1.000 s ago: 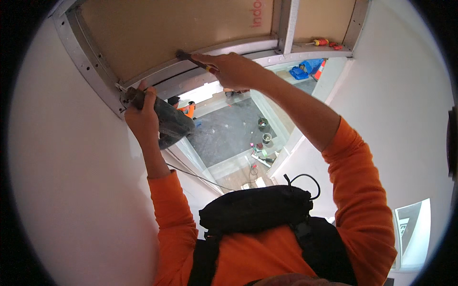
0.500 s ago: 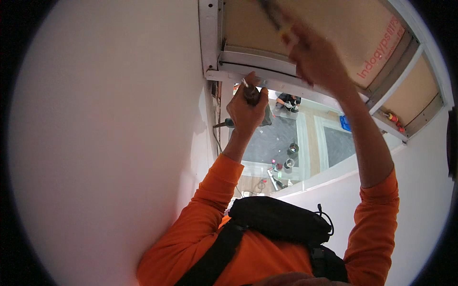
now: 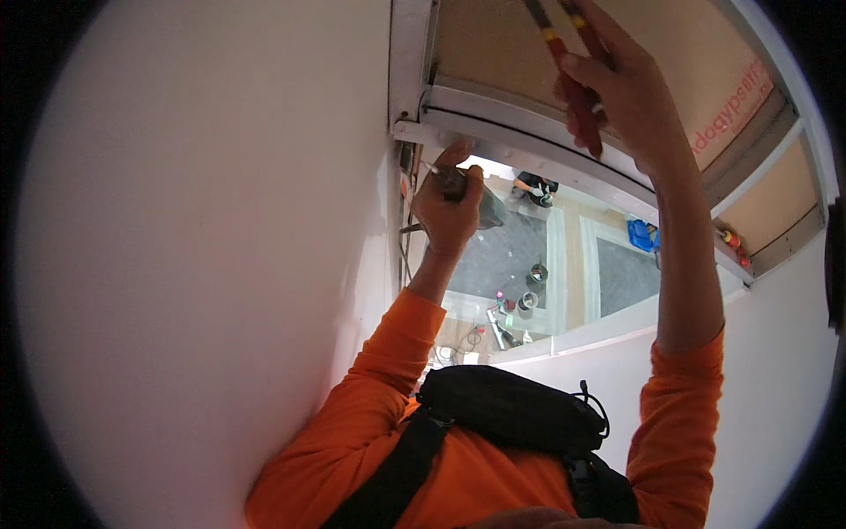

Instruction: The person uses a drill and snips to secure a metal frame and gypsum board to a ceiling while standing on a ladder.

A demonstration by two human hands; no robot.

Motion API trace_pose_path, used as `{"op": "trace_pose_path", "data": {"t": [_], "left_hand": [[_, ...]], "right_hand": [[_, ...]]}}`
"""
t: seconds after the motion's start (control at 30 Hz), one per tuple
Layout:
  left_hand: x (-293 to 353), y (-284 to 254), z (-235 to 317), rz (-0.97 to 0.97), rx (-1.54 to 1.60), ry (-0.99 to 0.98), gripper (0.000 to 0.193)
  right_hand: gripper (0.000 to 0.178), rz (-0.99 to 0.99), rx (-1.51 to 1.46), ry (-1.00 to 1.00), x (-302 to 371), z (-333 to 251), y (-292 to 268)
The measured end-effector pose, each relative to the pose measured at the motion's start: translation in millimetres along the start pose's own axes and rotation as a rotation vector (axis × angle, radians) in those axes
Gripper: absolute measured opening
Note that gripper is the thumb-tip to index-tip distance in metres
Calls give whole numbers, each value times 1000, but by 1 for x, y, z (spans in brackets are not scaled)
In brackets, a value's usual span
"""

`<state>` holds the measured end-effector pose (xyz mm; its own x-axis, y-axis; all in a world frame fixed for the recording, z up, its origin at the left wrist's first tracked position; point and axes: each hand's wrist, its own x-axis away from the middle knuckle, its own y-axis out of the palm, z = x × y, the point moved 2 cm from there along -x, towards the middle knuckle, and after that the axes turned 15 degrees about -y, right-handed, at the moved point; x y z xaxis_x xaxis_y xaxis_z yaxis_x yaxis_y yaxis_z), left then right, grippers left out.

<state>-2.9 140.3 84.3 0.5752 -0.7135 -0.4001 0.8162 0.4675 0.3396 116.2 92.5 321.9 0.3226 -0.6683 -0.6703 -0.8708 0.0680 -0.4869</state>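
Observation:
My left hand (image 3: 445, 203) is wrapped round a dark power drill (image 3: 451, 182) close to the left wall, just below the metal ceiling frame (image 3: 520, 145). A thin bit shows at the drill's front, and part of its dark green body hangs beyond my fingers. My raised right hand (image 3: 621, 84) grips a two-handled tool with red grips (image 3: 579, 101) and yellow bands, like pliers or snips. Its metal end runs off the top edge, so the jaws are hidden. Behind that hand is a brown ceiling board (image 3: 493, 44) with red print.
A white wall (image 3: 203, 220) fills the left side. A red-and-yellow tool (image 3: 733, 242) lies on the frame at right. Far below are a crouching person (image 3: 535, 188), buckets (image 3: 528, 301), blue objects (image 3: 640, 234) and cables on the floor. A black pouch (image 3: 515, 407) is strapped to my chest.
My right hand, blurred before, has moved up and right; its tool's two red grips now show clearly. My left hand keeps the drill, now slightly turned. The ceiling frame has shifted right in view.

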Motion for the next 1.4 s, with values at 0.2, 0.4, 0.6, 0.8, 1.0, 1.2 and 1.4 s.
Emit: {"op": "trace_pose_path", "data": {"t": [0.2, 0.4, 0.6, 0.8, 1.0, 1.2, 1.4], "left_hand": [[-17, -16, -2, 115, -168, -202, 27], [-29, -14, 18, 82, -204, -232, 33], [-29, -11, 21, 125, -383, -235, 32], [-28, -12, 19, 108, -389, -253, 36], [-25, -11, 27, 152, -432, -213, 36], [-28, -11, 21, 92, -418, -282, 36], [-27, -10, 23, 146, -438, -216, 37]], "right_hand": [[56, -534, 201, 170, 28, 67, 31], [50, -453, 375, 238, 2, 32, 15], [50, -548, 393, 110, 22, 53, 28], [52, -539, 382, 115, 6, 32, 17], [50, -654, 331, 137, 19, 46, 38], [49, -598, 434, 147, -1, 46, 23], [56, -452, 311, 122, 25, 47, 33]]}}
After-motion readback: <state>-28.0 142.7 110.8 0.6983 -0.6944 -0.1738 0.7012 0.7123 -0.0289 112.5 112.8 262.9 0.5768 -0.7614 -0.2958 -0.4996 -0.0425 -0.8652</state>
